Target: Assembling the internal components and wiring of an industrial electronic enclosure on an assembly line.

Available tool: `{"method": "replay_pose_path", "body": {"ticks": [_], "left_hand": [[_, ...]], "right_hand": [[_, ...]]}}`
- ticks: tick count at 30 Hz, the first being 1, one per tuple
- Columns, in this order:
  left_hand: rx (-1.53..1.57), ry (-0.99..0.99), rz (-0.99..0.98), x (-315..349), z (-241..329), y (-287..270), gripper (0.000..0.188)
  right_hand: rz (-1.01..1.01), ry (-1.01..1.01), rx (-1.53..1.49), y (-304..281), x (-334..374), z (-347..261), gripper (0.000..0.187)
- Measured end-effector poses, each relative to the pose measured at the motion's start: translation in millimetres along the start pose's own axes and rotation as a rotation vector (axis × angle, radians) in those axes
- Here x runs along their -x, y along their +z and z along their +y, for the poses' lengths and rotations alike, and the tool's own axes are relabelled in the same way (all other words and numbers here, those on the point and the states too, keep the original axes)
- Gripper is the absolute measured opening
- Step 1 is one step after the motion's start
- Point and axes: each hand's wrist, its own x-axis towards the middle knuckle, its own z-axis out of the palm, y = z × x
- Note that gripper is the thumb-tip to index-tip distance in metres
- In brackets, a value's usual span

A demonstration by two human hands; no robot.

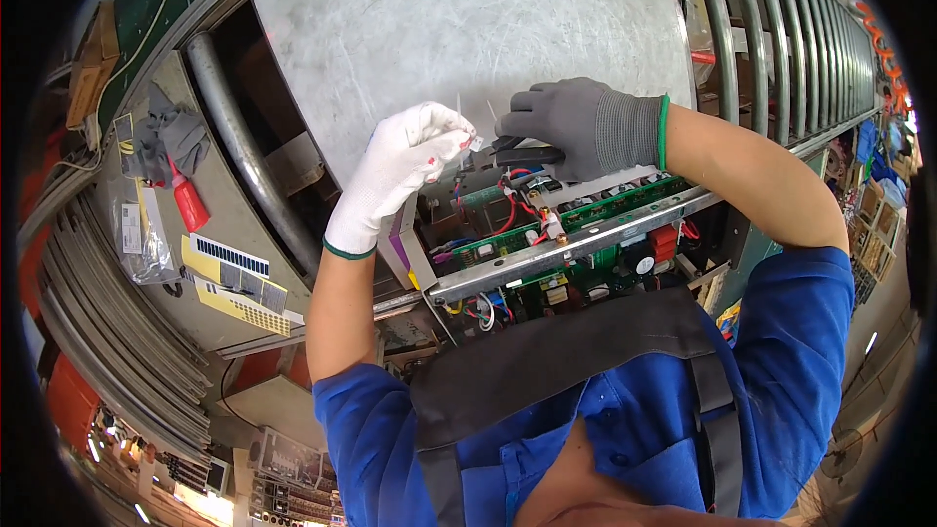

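Note:
My left hand [410, 151], in a white knit glove with red spots, pinches a small white piece [476, 143] between thumb and fingertips. What kind of piece it is cannot be made out; thin white strips stick up close by. To its right, my right hand [576, 127], gloved in grey, is closed on a black-handled tool [528, 155] that resembles side cutters; its tip is partly hidden. Both hands are above the far edge of an open electronic unit [576, 244] with green circuit boards, red and blue wires and a metal crossbar.
A scratched metal plate [468, 20] lies beyond the hands. Metal rollers [761, 39] line the right side. On the left ledge are a red bottle [188, 200], a grey cloth [168, 137], label sheets [234, 278] and a clear plastic bag [142, 234].

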Motion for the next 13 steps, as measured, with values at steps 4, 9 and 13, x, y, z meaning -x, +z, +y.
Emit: {"method": "replay_pose_path", "body": {"ticks": [4, 9, 13], "left_hand": [[0.044, 0.019, -0.045, -5, -10, 0, 0.015], [-0.005, 0.087, -0.048, -11, -20, -7, 0.026], [-0.056, 0.081, -0.166, -28, -24, -16, 0.030]], "right_hand": [[-0.065, -0.011, 0.031, -6, -1, 1, 0.045], [-0.204, 0.040, -0.143, -36, 23, 10, 0.047], [-0.352, 0.188, -0.164, -26, 31, 26, 0.058]]}}
